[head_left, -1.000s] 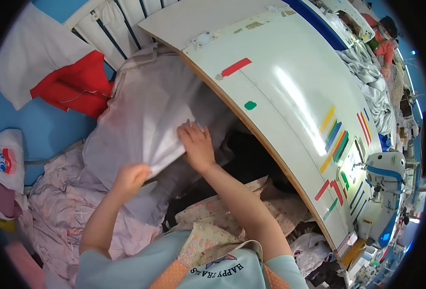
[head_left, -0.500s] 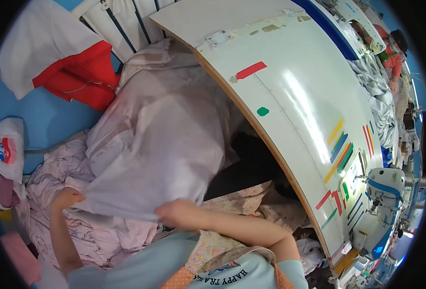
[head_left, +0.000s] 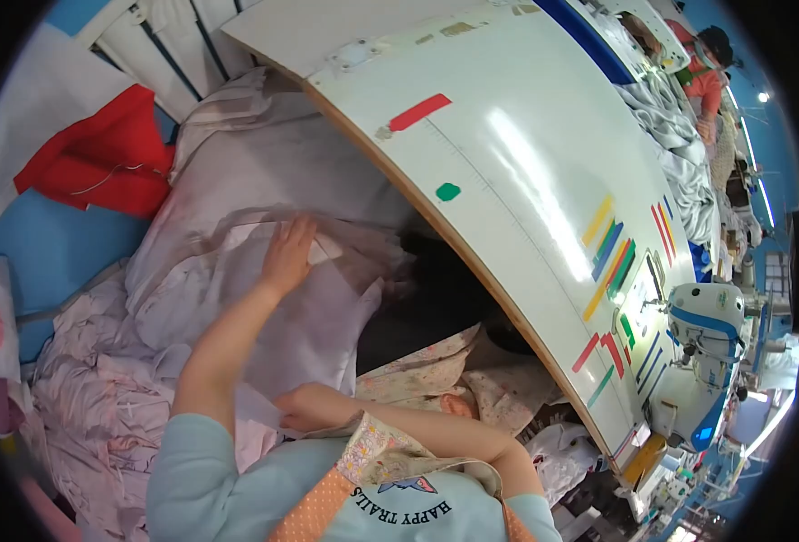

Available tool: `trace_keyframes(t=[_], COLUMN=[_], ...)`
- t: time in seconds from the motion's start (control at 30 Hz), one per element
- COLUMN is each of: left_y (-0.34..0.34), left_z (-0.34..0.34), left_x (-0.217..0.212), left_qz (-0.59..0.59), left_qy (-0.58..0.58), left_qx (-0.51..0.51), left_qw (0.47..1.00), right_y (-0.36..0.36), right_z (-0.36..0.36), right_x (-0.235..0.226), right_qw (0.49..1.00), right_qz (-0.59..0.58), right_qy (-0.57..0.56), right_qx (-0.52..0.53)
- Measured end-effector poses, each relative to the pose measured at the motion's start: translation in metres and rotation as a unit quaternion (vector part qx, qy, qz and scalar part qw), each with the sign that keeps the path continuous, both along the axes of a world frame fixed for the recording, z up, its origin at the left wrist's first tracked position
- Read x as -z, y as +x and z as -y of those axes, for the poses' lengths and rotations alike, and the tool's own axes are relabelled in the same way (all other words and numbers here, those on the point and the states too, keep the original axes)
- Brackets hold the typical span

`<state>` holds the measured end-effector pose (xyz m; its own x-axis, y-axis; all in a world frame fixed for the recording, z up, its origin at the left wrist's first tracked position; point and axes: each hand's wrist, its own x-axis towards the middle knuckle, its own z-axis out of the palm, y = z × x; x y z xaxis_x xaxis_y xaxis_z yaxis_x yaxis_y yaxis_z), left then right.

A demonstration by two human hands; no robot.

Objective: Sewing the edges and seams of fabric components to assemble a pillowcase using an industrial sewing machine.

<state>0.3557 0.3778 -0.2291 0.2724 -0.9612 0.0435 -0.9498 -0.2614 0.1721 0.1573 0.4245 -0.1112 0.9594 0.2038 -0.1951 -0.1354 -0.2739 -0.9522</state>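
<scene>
A large pale white cloth (head_left: 237, 172) is draped in a heap beside the table, its lower part spread in front of me. My left hand (head_left: 289, 256) reaches out over it, fingers stretched and lying against the cloth, next to a folded layer. Close to my body, my right hand (head_left: 309, 407) is closed at the near edge of the same cloth, its fingertips partly hidden. To the left of my hands lies a crumpled pinkish printed cloth (head_left: 101, 406). A floral apron (head_left: 418, 370) covers part of my lap.
The white sewing table (head_left: 499, 172), marked with coloured tape strips, curves along my right, with a sewing machine (head_left: 709, 361) on it. Red and white fabric (head_left: 101, 144) hangs at the left by a blue surface. A co-worker (head_left: 702, 81) sits at the far right behind grey fabric.
My left hand has moved from the cloth's near left edge up and right onto its middle. The right hand stays near the front edge. The whole view has shifted slightly.
</scene>
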Motion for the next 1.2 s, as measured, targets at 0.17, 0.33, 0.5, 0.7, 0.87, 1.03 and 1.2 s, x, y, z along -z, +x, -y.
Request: trace_keyframes(t=[0.17,0.33,0.5,0.7,0.87,1.03,1.2], left_y=[-0.003,-0.013,0.0,0.032,0.022,0.001,-0.006], left_z=[0.06,0.061,0.038,-0.014,-0.051,-0.062,-0.063], left_x=[0.026,0.047,0.008,-0.094,-0.125,-0.122,-0.12], left_qz=[-0.07,-0.095,-0.29,-0.239,-0.185,-0.135,-0.167], left_qy=[0.045,0.063,0.02,-0.126,-0.206,-0.24,-0.235], left_qx=[-0.032,0.086,-0.041,-0.069,0.009,0.065,0.079], left_qw=[0.996,0.99,0.956,0.96,0.961,0.959,0.954], right_y=[-0.003,0.0,0.004,0.008,0.007,0.001,0.009], right_z=[0.004,0.012,0.03,0.07,0.108,0.123,0.124], right_x=[-0.005,-0.01,-0.026,-0.025,0.008,0.009,-0.001], right_qw=[0.999,0.999,0.994,0.968,0.88,0.867,0.894], right_qz=[-0.028,-0.035,0.004,0.174,0.024,0.125,0.056], right_qy=[-0.002,-0.033,-0.104,-0.133,-0.218,-0.124,-0.005], right_qx=[0.028,-0.004,-0.031,0.121,0.422,0.466,0.444])
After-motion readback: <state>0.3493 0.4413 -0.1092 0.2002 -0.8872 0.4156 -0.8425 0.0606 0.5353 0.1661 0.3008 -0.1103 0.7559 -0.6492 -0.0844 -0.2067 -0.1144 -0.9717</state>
